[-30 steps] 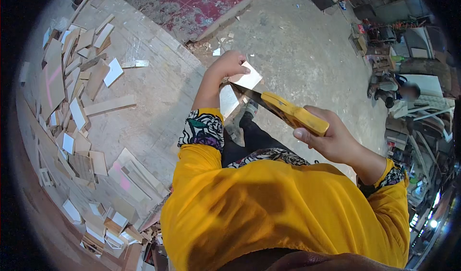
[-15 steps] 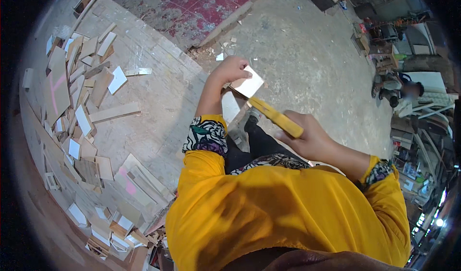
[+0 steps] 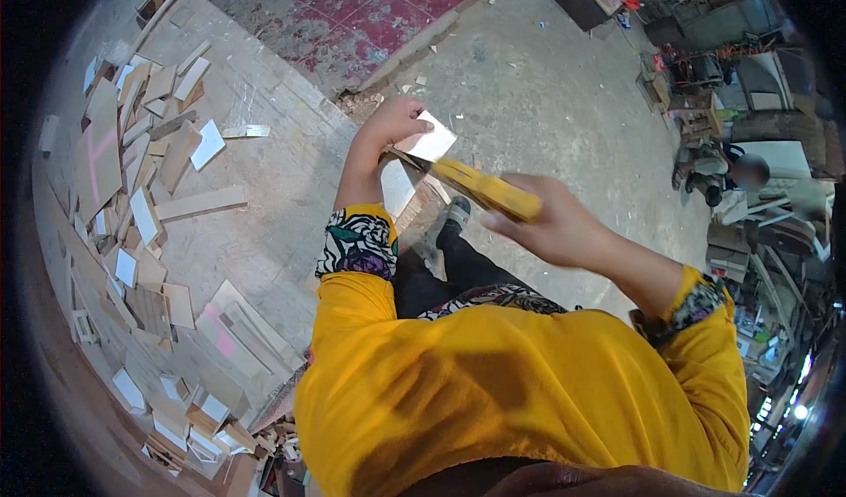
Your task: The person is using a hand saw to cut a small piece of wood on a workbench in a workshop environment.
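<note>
My left hand [image 3: 392,127] grips a small white-faced board [image 3: 434,137], thumb on its upper face. Below it is another white-faced section [image 3: 397,189] over some wood; whether the two are joined I cannot tell. My right hand [image 3: 551,228] is closed on the handle of a yellow saw [image 3: 485,187]. Its dark, motion-blurred blade crosses the lower edge of the board beside my left hand. My dark-clad legs [image 3: 454,263] show below the work.
A pale platform [image 3: 273,171] carries many board offcuts [image 3: 208,144] on the left. Concrete floor [image 3: 564,100] lies to the right, red tiles [image 3: 370,17] ahead. Another person [image 3: 716,171] sits low at the right among stacked furniture parts, timber and clutter [image 3: 767,83].
My right hand and the saw have moved forward and leftward along the cut, with motion blur. My left hand and the board have shifted slightly left, still held.
</note>
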Demonstrator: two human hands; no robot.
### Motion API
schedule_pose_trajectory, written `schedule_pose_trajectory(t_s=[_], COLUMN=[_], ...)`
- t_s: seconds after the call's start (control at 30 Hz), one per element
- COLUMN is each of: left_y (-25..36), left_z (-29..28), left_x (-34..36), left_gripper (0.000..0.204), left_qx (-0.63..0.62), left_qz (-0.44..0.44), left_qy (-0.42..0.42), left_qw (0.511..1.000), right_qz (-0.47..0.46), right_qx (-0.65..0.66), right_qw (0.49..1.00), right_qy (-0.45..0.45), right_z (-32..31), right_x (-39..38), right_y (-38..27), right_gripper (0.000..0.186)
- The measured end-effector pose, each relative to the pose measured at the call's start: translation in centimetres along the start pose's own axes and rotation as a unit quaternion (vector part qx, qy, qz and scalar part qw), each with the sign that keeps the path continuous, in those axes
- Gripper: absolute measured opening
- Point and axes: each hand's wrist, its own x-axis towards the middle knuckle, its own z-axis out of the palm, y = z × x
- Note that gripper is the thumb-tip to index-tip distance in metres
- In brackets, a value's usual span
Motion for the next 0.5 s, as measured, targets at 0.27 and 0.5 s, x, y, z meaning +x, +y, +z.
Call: schedule_pose_trajectory(t_s=[0.27, 0.5], left_y=[1.1, -0.9], left_z=[-0.5, -2.0], left_x=[0.6, 0.2], left_gripper=[0.023, 0.013], left_qx=[0.006, -0.301], left_qz=[0.000, -0.013], left_qy=[0.142, 0.217], left_qw=[0.990, 0.929], right_qz=[0.036, 0.199], right_qx=[0.054, 0.155], right_qw=[0.998, 0.968], right_qy=[0.002, 0.014], right_z=[1.4, -1.7], right_x=[-1.5, -10.4], right_y=[7.0, 10.9], right_gripper=[0.024, 0.025])
